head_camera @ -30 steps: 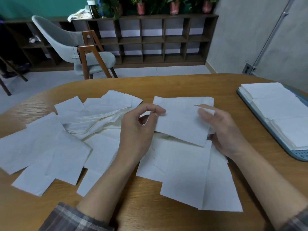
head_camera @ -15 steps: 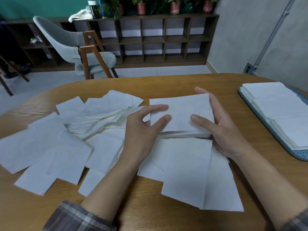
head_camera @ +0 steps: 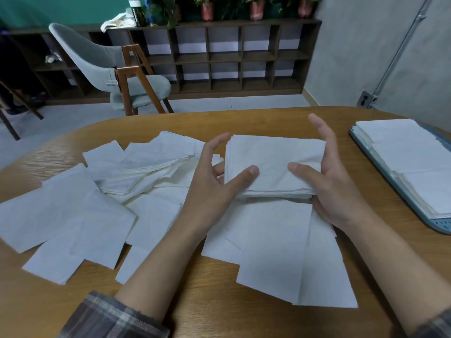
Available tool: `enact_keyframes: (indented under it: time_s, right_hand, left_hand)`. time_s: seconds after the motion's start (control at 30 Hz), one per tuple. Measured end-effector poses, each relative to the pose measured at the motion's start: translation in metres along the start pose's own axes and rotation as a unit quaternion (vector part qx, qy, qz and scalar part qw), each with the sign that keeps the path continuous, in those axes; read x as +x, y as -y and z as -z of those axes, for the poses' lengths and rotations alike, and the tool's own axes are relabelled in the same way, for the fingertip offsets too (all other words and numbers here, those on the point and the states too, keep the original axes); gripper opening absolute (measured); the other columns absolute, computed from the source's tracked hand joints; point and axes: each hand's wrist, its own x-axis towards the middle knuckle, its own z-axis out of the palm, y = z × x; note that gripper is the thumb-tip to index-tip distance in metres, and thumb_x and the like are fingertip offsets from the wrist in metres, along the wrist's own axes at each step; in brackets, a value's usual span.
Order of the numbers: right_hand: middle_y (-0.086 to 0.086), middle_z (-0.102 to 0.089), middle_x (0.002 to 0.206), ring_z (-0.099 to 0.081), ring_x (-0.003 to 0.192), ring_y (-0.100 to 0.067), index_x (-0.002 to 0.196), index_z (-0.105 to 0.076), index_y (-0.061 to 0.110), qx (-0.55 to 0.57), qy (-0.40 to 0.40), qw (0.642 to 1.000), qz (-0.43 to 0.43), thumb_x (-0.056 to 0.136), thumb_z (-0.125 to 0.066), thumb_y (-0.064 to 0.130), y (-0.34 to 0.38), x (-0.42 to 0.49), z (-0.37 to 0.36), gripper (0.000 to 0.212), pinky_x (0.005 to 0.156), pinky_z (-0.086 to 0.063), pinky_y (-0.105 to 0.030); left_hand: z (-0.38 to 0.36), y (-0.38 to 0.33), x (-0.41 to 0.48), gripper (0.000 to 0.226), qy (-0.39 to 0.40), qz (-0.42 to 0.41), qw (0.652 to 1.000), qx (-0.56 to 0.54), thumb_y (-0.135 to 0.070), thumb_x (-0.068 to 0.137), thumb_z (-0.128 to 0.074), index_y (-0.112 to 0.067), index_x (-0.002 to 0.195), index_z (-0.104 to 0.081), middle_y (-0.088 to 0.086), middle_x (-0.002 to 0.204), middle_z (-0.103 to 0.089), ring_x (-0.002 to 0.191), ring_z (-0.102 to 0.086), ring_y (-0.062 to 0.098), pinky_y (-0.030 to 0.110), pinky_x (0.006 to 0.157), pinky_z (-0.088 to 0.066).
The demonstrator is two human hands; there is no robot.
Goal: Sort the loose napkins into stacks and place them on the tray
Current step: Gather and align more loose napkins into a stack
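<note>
Item, centre of frame: napkin stack (head_camera: 275, 154), white and squared up, held just above the loose sheets.
- Your left grip (head_camera: 210, 181): thumb pressed on the stack's top near its left corner, fingers along and under the left edge, so it is closed on the stack.
- Your right grip (head_camera: 334, 181): thumb on top, palm beneath, fingers reaching up along the right edge, also holding the stack.

Item, left and lower centre: loose napkins (head_camera: 73, 215), overlapping, spread across the bench (head_camera: 219, 313).

Item, right edge of frame: blue-grey tray (head_camera: 439, 224) carrying stacked napkins (head_camera: 410, 152), well apart from your hands.

Item, upper left: grey chair (head_camera: 102, 57).
</note>
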Motion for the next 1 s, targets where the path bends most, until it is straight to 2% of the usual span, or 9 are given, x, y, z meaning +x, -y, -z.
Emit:
enact_keyframes:
  time_s: [0.07,0.13,0.2,0.3,0.47,0.6,0.77,0.9,1.0]
  right_hand:
    - [0.009,-0.06,0.142,-0.067,0.126,-0.025,0.149,-0.033,0.061,-0.005,0.017,1.0,-0.006,0.094,-0.07,0.008,0.002,0.0,0.0,0.085,0.093,-0.061,-0.041]
    - [0.023,-0.069,0.127,-0.07,0.119,-0.015,0.151,-0.033,0.054,0.039,0.049,0.998,-0.02,0.096,-0.064,0.003,0.004,0.0,0.003,0.081,0.091,-0.063,-0.038]
    - [0.032,-0.068,0.124,-0.069,0.12,-0.01,0.149,-0.043,0.047,0.052,0.092,0.994,-0.031,0.094,-0.065,0.007,0.007,-0.001,0.006,0.071,0.098,-0.06,-0.039]
    - [0.021,-0.056,0.149,-0.058,0.138,-0.019,0.143,-0.06,0.046,0.061,0.117,0.99,-0.054,0.079,-0.072,0.028,0.006,-0.001,0.012,0.068,0.105,-0.057,-0.042]
    - [0.028,-0.061,0.142,-0.062,0.132,-0.009,0.141,-0.064,0.046,0.093,0.146,0.983,-0.061,0.072,-0.089,0.036,0.006,-0.001,0.012,0.074,0.097,-0.059,-0.034]
    - [0.008,-0.06,0.15,-0.06,0.136,-0.025,0.144,-0.063,0.04,0.113,0.162,0.975,-0.104,0.069,-0.093,0.05,0.006,0.0,0.015,0.081,0.095,-0.06,-0.039]
    - [0.008,-0.07,0.137,-0.066,0.127,-0.02,0.124,-0.078,0.033,0.041,0.093,0.988,-0.118,0.089,-0.077,0.024,0.005,0.001,0.013,0.036,0.095,-0.059,-0.034]
    - [0.02,-0.071,0.131,-0.06,0.129,0.003,0.124,-0.077,0.029,-0.071,0.0,0.995,-0.073,0.091,-0.075,0.01,0.001,0.003,0.015,0.038,0.118,-0.043,-0.039]
    - [0.022,-0.07,0.133,-0.057,0.132,0.005,0.13,-0.073,0.028,-0.126,-0.034,0.991,-0.013,0.094,-0.074,0.005,-0.002,0.004,0.017,0.043,0.117,-0.04,-0.032]
  left_hand:
    - [0.0,0.002,0.0,0.071,-0.017,-0.016,1.0,0.014,-0.039,0.087,-0.083,-0.053,0.144,-0.043,-0.016,0.13,-0.07,0.11,-0.072,0.005,0.024,0.087,-0.062]
    - [0.0,0.005,0.001,0.07,-0.037,-0.027,0.999,0.026,-0.034,0.089,-0.083,-0.051,0.144,-0.044,-0.016,0.131,-0.069,0.11,-0.072,0.007,0.029,0.088,-0.064]
    - [-0.001,0.006,0.001,0.069,-0.047,-0.035,0.998,0.035,-0.033,0.091,-0.083,-0.049,0.145,-0.044,-0.018,0.132,-0.068,0.11,-0.072,0.006,0.033,0.089,-0.064]
    - [-0.002,0.006,0.001,0.067,-0.056,-0.046,0.996,0.042,-0.032,0.092,-0.081,-0.049,0.145,-0.044,-0.02,0.131,-0.067,0.11,-0.071,0.004,0.032,0.087,-0.065]
    - [-0.002,0.007,0.0,0.061,-0.066,-0.049,0.995,0.056,-0.03,0.094,-0.08,-0.046,0.142,-0.046,-0.039,0.114,-0.066,0.106,-0.069,-0.003,0.023,0.079,-0.062]
    - [-0.002,0.01,0.0,0.059,-0.074,-0.041,0.995,0.058,-0.03,0.094,-0.08,-0.045,0.14,-0.046,-0.037,0.107,-0.068,0.102,-0.069,-0.005,0.024,0.077,-0.062]
    - [-0.004,0.007,0.001,0.065,-0.018,-0.075,0.996,0.048,-0.026,0.095,-0.079,-0.044,0.144,-0.042,-0.035,0.116,-0.068,0.107,-0.07,-0.001,0.026,0.082,-0.062]
    - [-0.009,0.011,-0.001,0.069,-0.042,-0.169,0.972,0.16,-0.024,0.093,-0.082,-0.036,0.148,-0.041,-0.017,0.141,-0.056,0.131,-0.054,0.001,0.021,0.104,-0.049]
    - [-0.013,0.013,-0.006,0.051,0.018,-0.253,0.94,0.228,-0.021,0.091,-0.084,-0.024,0.135,-0.059,-0.011,0.13,-0.061,0.123,-0.056,0.005,0.016,0.1,-0.041]
